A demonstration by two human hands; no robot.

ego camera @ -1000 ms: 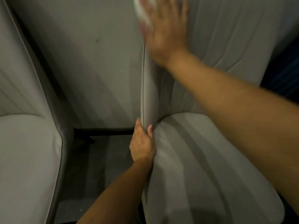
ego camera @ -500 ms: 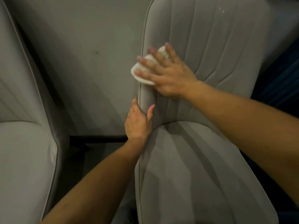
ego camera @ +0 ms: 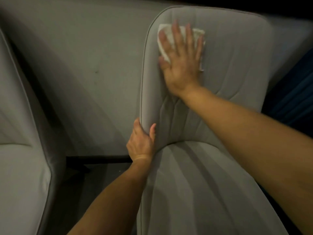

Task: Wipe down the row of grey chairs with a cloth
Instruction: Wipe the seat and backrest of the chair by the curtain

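Observation:
A grey padded chair fills the middle and right of the view, backrest up, seat toward me. My right hand lies flat with spread fingers on the upper left of the backrest, pressing a white cloth against it. The cloth shows above and beside the fingers. My left hand grips the left edge of the backrest just above the seat, thumb in front, fingers wrapped behind.
A second grey chair stands at the left, with a gap of dark floor between the two. A pale grey wall runs behind them. Something dark blue sits at the right edge.
My right hand with the cloth went down the backrest's left edge, then back up near the top. My left hand stayed on the chair's left edge, now clasping it more firmly.

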